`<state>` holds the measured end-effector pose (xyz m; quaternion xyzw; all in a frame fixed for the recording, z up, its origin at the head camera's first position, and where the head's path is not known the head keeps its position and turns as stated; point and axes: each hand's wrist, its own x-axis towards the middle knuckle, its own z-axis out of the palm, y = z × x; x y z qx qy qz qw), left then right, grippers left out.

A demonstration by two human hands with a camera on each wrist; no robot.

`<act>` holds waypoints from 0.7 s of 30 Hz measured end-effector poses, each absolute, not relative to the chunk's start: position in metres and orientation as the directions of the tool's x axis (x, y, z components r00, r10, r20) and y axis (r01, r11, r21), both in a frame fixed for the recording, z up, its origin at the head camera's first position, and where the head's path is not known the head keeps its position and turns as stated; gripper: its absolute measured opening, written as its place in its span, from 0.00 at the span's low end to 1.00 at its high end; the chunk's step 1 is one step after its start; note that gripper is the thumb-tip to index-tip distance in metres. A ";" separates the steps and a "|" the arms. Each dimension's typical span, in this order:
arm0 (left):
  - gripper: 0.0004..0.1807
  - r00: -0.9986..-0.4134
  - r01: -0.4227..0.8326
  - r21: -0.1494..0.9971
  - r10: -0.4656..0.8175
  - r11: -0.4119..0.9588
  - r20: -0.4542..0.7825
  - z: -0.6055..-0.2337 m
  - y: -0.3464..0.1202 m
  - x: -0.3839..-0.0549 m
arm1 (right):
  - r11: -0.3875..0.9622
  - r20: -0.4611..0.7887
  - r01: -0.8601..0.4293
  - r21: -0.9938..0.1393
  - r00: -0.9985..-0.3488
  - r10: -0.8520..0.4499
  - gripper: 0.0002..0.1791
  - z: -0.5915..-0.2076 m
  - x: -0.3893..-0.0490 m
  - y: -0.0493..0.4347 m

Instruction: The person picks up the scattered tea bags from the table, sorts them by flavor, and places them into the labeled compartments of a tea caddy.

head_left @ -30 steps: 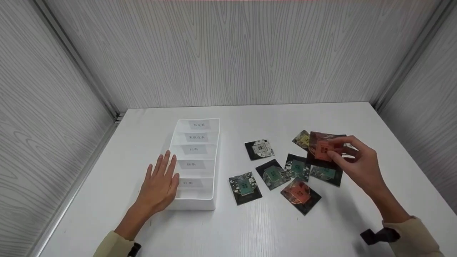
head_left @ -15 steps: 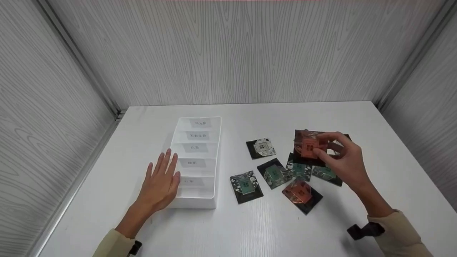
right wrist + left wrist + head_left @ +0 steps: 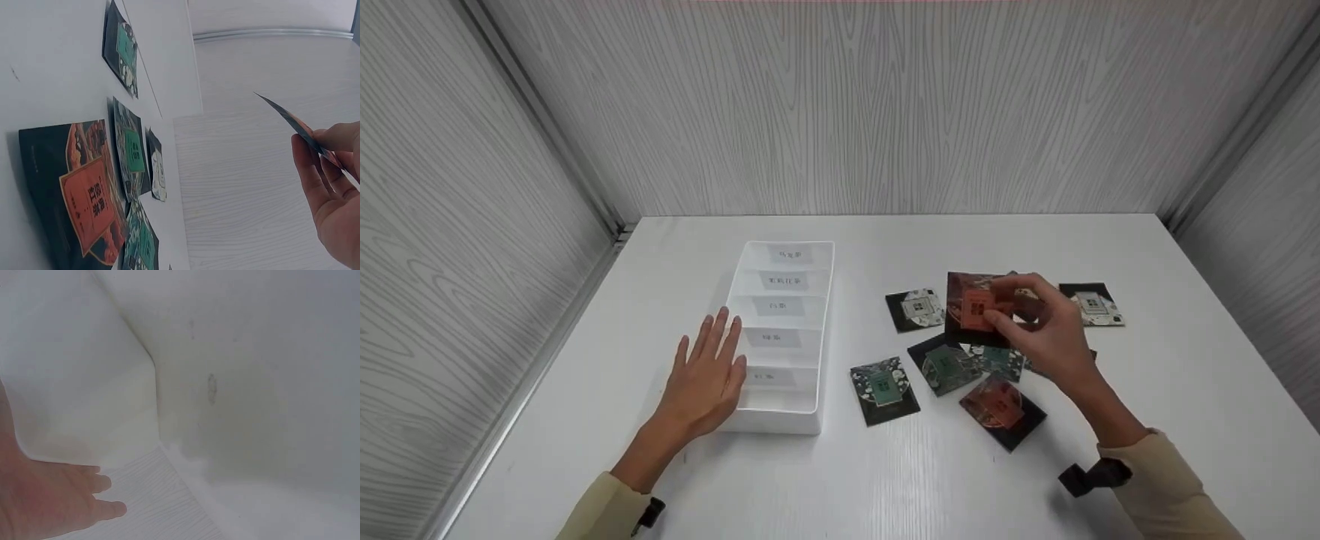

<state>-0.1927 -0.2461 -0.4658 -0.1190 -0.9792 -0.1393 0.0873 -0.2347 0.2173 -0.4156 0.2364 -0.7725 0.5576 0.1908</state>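
My right hand (image 3: 1054,330) pinches a flat, dark tea sachet with a red label (image 3: 969,300) between thumb and fingers, raised over the other sachets. Its thin edge (image 3: 301,126) shows in the right wrist view. Below it on the table lie another red-labelled sachet (image 3: 1003,411) and several green-labelled ones, such as the one (image 3: 885,390) nearest the box. With fingers straight, my left hand (image 3: 701,386) rests along the left side of a white divided box (image 3: 780,423). In the left wrist view the same hand (image 3: 50,495) lies against the box wall (image 3: 84,382).
White-labelled sachets lie behind, one (image 3: 919,307) towards the box and another (image 3: 1095,304) beyond my right hand. Paper labels (image 3: 780,306) mark the box's several compartments. A grey wood-grain panel (image 3: 885,112) stands behind the table, with side panels left and right.
My right hand has carried the red-labelled sachet leftwards, uncovering a white-labelled sachet on the right. My left hand keeps its place by the box; the whole view has shifted slightly.
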 end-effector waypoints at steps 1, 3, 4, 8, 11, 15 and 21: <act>0.35 -0.956 0.257 0.252 0.208 0.933 0.205 -0.466 -0.246 -0.193 | 0.253 0.552 -0.572 -0.780 -0.820 -0.153 0.21 -0.415 -0.235 0.215; 0.35 -0.956 0.257 0.251 0.208 0.933 0.208 -0.466 -0.245 -0.193 | 0.231 0.538 -0.561 -0.795 -0.828 -0.157 0.21 -0.415 -0.234 0.210; 0.35 -0.955 0.259 0.250 0.208 0.933 0.210 -0.466 -0.245 -0.193 | 0.223 0.533 -0.556 -0.801 -0.831 -0.159 0.21 -0.415 -0.234 0.207; 0.35 -0.954 0.263 0.252 0.211 0.931 0.213 -0.466 -0.245 -0.193 | 0.203 0.544 -0.567 -0.798 -0.823 -0.164 0.21 -0.416 -0.235 0.198; 0.35 -0.954 0.263 0.254 0.212 0.931 0.211 -0.466 -0.245 -0.193 | 0.199 0.574 -0.596 -0.778 -0.803 -0.158 0.21 -0.417 -0.237 0.190; 0.35 -0.957 0.257 0.252 0.210 0.933 0.201 -0.466 -0.246 -0.193 | 0.181 0.584 -0.604 -0.776 -0.797 -0.154 0.20 -0.411 -0.234 0.176; 0.34 -0.958 0.257 0.251 0.210 0.933 0.198 -0.466 -0.245 -0.193 | 0.102 0.543 -0.564 -0.819 -0.821 -0.177 0.19 -0.418 -0.236 0.161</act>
